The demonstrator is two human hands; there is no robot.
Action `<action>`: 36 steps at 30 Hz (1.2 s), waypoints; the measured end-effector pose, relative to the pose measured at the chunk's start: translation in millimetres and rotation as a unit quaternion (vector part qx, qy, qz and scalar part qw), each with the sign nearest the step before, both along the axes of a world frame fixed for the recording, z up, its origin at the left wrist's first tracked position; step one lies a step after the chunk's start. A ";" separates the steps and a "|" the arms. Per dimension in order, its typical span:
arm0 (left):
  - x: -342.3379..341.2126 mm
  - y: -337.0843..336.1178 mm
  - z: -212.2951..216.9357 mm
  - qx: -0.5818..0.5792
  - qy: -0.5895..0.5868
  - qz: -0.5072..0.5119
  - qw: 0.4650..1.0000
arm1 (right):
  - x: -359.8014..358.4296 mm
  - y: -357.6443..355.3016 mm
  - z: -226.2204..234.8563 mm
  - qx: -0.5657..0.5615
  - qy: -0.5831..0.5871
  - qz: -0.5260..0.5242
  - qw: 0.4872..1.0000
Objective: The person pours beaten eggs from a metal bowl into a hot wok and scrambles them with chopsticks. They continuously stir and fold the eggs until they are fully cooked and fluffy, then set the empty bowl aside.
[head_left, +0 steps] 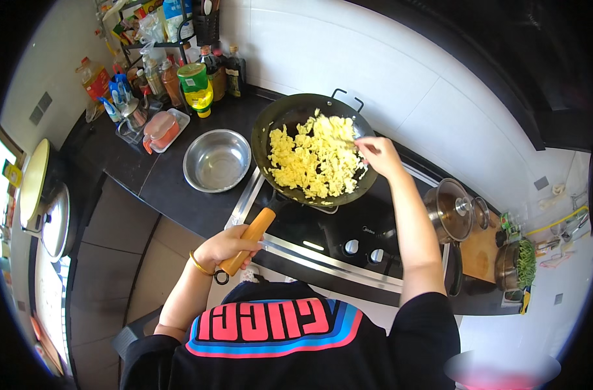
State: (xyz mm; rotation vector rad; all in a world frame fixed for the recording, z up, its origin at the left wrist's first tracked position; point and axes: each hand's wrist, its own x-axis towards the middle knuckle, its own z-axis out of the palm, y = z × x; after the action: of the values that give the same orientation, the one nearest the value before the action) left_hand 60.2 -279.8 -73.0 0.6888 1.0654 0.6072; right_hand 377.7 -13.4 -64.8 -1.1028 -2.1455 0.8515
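Note:
My left hand (233, 247) is wrapped round the wooden handle (254, 234) of a dark wok (263, 140). The wok rests on the black gas stove and holds a broad heap of yellow scrambled egg (316, 162) in small lumps. At the wok's right side, my right hand (376, 155) reaches over the rim with its fingers pinched together. They close on a thin stick-like utensil (343, 140) that points into the egg; it is too faint to tell more.
Left of the wok stands a steel bowl (217, 162). Behind it are a red-handled container (161, 130), a green-and-yellow bottle (196, 88) and several sauce bottles. A glass-lidded pot (449, 208) stands to the right, then a wooden board (477, 253) and a pot of green vegetables (525, 263).

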 end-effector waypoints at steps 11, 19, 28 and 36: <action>1.5 1.6 -0.2 0.005 0.006 -0.009 1.000 | -55.4 -34.5 -16.1 0.002 -0.001 0.067 0.998; 1.2 0.2 0.1 0.003 0.007 0.005 1.000 | -6.4 -80.4 37.5 -0.063 -0.072 0.160 0.983; -0.4 -0.7 -0.4 0.002 -0.003 0.006 1.000 | 7.4 -71.8 50.3 -0.077 -0.143 0.070 0.984; 1.5 1.9 2.1 -0.003 0.005 -0.006 1.000 | -49.1 -48.8 -16.5 0.129 -0.029 0.098 0.986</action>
State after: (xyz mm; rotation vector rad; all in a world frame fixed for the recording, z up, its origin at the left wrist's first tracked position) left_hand 61.8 -277.9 -71.0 0.6934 1.0711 0.5899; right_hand 328.6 -62.2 -81.4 -0.8043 -2.3634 0.6073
